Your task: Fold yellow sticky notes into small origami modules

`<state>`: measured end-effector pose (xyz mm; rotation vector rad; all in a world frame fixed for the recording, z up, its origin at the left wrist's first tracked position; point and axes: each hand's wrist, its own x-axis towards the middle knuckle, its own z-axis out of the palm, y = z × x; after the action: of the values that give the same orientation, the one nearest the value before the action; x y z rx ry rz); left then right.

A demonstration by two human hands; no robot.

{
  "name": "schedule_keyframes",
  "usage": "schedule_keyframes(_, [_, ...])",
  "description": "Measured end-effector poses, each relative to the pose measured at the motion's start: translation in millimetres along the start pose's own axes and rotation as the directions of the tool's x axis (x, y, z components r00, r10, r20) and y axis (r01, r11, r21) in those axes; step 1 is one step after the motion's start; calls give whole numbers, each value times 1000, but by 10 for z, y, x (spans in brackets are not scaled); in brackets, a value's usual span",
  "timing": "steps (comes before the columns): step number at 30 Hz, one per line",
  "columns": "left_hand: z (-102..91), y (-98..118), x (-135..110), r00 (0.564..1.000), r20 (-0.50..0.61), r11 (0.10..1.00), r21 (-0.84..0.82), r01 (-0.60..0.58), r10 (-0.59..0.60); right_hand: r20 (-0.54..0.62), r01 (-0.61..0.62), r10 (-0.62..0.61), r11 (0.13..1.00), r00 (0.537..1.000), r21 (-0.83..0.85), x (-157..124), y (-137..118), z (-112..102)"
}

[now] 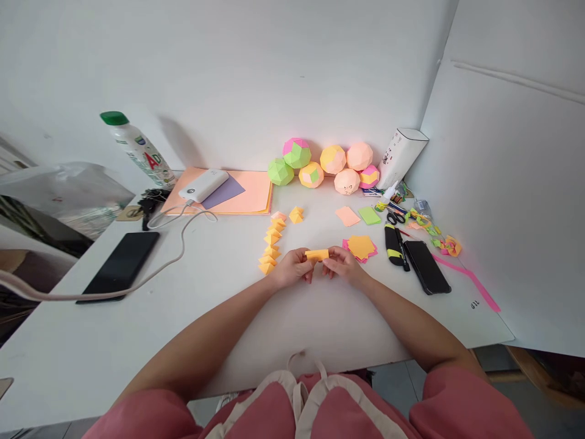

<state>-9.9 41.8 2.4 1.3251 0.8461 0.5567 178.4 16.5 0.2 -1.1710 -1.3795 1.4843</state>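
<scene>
Between my two hands, just above the tabletop, is a folded piece of orange paper (317,255). My left hand (292,267) pinches its left end, and my right hand (343,266) has the right end between its fingers. Left of my hands runs a column of several folded orange paper pieces (273,239), with a peach one at the far end. Another folded orange piece (296,214) sits apart from them. Beyond my right hand lies a pile of cut orange and pink paper (361,247).
Several faceted paper balls (333,160) line the wall. Peach and green paper stacks (369,215), scissors (395,216), a glue bottle (386,196), a box cutter (393,245) and a phone (427,267) lie rightward. At left are a tablet (119,266), a cable (179,256), a power bank (203,185) and a bottle (141,152).
</scene>
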Motion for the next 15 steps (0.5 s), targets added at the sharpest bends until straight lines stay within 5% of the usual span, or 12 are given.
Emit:
schedule_keyframes(5, [46, 30, -22, 1000, 3, 997, 73, 4, -5, 14, -19, 20, 997, 1000, -80, -21, 2, 50])
schedule_keyframes(15, [41, 22, -21, 998, -44, 998, -23, -50, 49, -145, 48, -29, 991, 989, 126, 8, -36, -20])
